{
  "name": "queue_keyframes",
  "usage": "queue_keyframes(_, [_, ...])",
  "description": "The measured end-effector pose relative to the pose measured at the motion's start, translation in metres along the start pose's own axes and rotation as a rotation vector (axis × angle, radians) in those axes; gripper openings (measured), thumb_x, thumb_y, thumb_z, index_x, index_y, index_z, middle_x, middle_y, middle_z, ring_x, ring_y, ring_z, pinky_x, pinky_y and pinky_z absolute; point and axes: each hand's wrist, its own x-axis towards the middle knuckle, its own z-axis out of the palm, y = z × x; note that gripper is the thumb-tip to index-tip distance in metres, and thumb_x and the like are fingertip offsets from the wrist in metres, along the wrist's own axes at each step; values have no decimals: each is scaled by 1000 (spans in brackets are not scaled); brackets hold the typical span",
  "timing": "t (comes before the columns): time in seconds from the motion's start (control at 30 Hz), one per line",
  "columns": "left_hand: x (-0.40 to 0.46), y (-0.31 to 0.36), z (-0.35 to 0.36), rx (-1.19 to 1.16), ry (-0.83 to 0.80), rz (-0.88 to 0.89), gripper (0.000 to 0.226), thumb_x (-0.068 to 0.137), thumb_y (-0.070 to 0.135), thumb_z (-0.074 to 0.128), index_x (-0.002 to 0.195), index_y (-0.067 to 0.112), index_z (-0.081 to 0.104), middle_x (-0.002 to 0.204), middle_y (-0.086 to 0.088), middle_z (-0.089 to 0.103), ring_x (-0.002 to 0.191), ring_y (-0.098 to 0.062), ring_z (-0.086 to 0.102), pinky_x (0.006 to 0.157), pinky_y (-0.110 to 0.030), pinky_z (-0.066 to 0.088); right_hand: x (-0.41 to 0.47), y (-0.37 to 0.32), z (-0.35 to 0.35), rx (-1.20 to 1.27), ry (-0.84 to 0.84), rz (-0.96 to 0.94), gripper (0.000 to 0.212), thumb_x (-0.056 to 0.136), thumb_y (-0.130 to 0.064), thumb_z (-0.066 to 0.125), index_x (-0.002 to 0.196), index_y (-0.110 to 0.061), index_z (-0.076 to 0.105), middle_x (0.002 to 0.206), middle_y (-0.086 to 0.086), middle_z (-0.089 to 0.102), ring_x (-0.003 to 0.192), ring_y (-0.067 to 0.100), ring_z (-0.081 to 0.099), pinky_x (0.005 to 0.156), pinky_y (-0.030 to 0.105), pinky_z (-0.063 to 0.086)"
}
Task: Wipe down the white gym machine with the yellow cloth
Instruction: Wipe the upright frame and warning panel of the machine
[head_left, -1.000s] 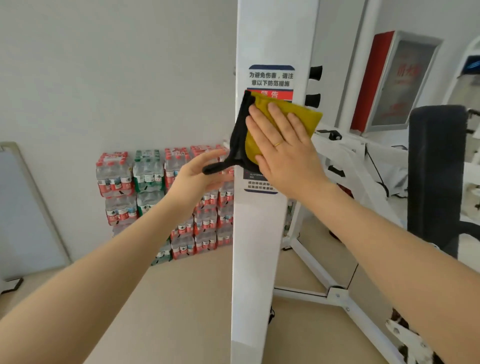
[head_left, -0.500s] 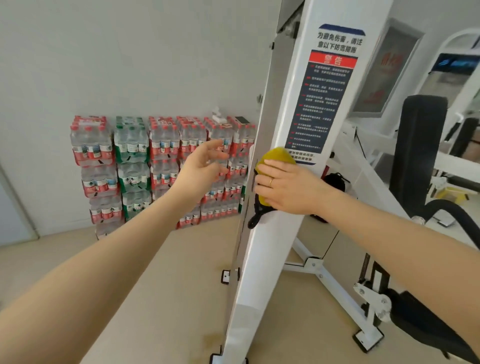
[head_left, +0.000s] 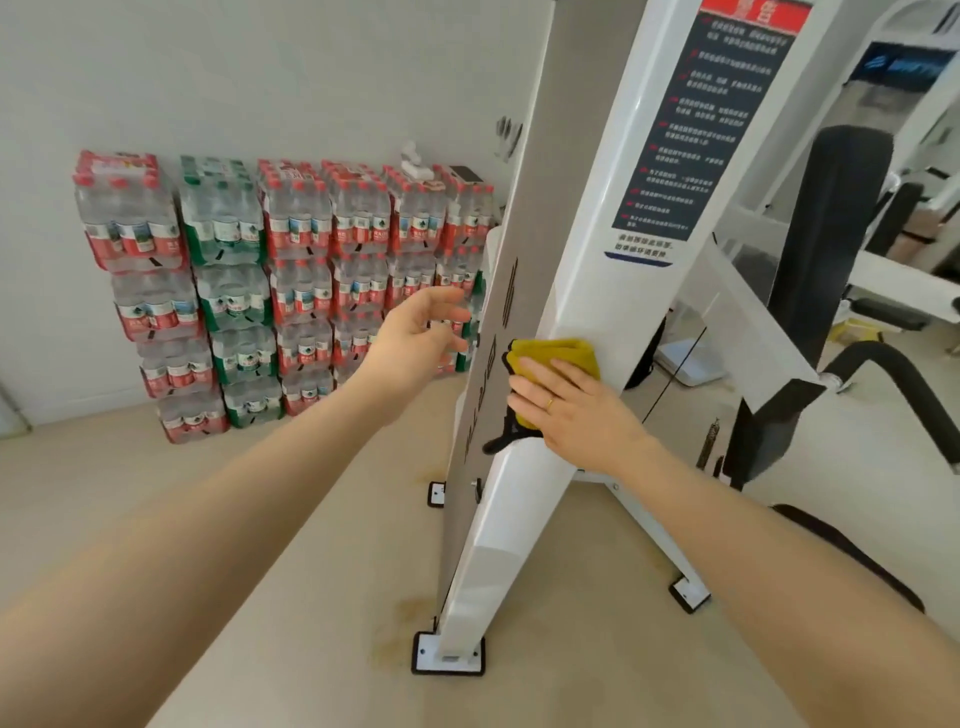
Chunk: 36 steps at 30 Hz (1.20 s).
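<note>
The white gym machine's tall upright column (head_left: 524, 519) leans through the middle of the view, with a dark warning label (head_left: 711, 124) high on its face. My right hand (head_left: 576, 410) presses the folded yellow cloth (head_left: 563, 353), which has a black edge, flat against the column's lower front, fingers straight. My left hand (head_left: 421, 332) hovers just left of the column's grey side panel, fingers relaxed and holding nothing.
Stacked shrink-wrapped packs of water bottles (head_left: 291, 280) stand against the white wall on the left. A black upholstered pad (head_left: 826, 234) and white frame bars lie to the right. The column's foot plate (head_left: 449, 654) sits on the beige floor.
My right hand has slid the cloth down the column, from over the warning label to well below it. The left hand let go of the cloth's black edge and now hovers free.
</note>
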Motion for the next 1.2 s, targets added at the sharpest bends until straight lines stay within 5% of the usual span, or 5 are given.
queue_keyframes(0.3, [-1,1,38,55,-110,33,44,94,-1,35,131,19,48,120,9,56,116,-9,51,101,-26,39,8,56,-28,83,306,280,39,89,-36,41,123,-19,50,147,6,40,137,28,23,111,46,12])
queue_keyframes(0.8, [-5,-4,81,-56,-137,-56,38,101,16,34,137,24,40,114,18,56,102,7,53,71,0,42,-17,10,34,159,459,414,53,90,-43,39,140,-26,29,148,-2,26,144,23,5,115,39,-3])
queue_keyframes(1.0, [0,-10,90,-18,-168,15,38,99,22,41,125,49,42,126,20,54,119,1,48,96,-21,42,-23,58,33,290,505,471,83,91,-52,35,147,-20,-17,153,1,5,140,17,-25,114,41,-11])
queue_keyframes(1.1, [-2,-18,92,-5,-149,18,42,96,16,47,129,42,44,128,16,55,115,-5,54,92,-24,47,-33,16,55,374,472,530,81,93,-50,32,147,-15,-16,156,1,-19,141,24,-25,117,45,5])
queue_keyframes(1.2, [-4,-20,98,68,-111,12,47,94,12,49,137,31,42,128,12,55,110,-9,55,84,-19,47,-57,-37,71,370,370,508,82,89,-42,39,149,-10,-9,156,6,-4,143,28,-18,108,50,27])
